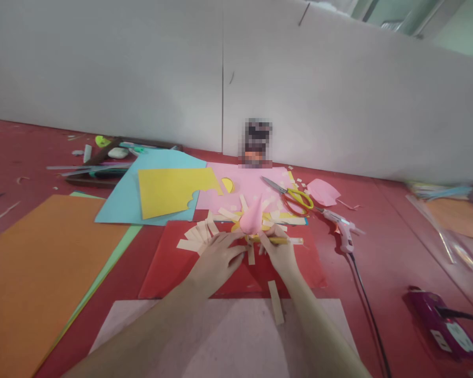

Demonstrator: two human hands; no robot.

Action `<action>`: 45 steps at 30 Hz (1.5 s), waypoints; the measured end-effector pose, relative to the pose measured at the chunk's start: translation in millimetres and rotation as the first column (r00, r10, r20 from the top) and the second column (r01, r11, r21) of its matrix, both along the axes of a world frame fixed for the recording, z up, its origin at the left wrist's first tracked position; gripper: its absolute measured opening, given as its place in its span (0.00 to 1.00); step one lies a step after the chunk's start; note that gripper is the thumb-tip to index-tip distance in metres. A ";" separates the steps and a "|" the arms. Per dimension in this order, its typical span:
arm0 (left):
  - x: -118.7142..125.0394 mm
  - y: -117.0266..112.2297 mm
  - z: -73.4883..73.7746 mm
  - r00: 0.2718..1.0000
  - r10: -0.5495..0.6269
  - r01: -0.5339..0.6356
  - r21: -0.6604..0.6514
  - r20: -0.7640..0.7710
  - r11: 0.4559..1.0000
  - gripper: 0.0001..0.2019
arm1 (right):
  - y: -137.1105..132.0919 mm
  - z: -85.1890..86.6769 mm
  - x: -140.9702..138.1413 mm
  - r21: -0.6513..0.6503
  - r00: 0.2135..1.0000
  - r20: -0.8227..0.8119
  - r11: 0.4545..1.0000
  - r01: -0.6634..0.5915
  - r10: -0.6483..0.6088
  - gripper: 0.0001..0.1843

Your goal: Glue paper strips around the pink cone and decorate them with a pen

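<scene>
Both my hands work close together over a red sheet point(173, 262). My right hand point(279, 252) is closed around a yellow pencil point(280, 240) that lies level, its pale end pointing right. My left hand point(219, 256) has its fingers closed at the pencil's left end, by a cream paper strip point(252, 255) hanging below it; the exact grip is partly hidden. Just beyond the fingers stands a pink paper cone point(253, 216) with a pointed tip, over yellow paper petals point(236, 227). Fanned cream strips point(199, 236) lie left of my left hand.
Scissors point(289, 195) lie beyond my right hand, with a glue gun point(343, 231) and its cord to the right. A purple power socket point(441, 325) sits at lower right. Yellow point(169, 191), blue point(114, 202) and orange point(51, 262) sheets cover the left. A white partition point(102, 68) stands behind.
</scene>
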State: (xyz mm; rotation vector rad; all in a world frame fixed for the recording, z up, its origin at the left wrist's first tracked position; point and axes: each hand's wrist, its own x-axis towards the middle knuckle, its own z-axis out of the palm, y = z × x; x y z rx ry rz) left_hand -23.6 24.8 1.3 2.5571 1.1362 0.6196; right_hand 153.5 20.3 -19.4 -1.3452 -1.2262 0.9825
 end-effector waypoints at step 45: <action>-1.6 -0.8 0.8 0.998 -0.007 0.008 0.024 -0.066 1.000 0.10 | -1.7 6.1 -0.9 0.011 0.995 0.070 0.998 0.065 -0.066 0.15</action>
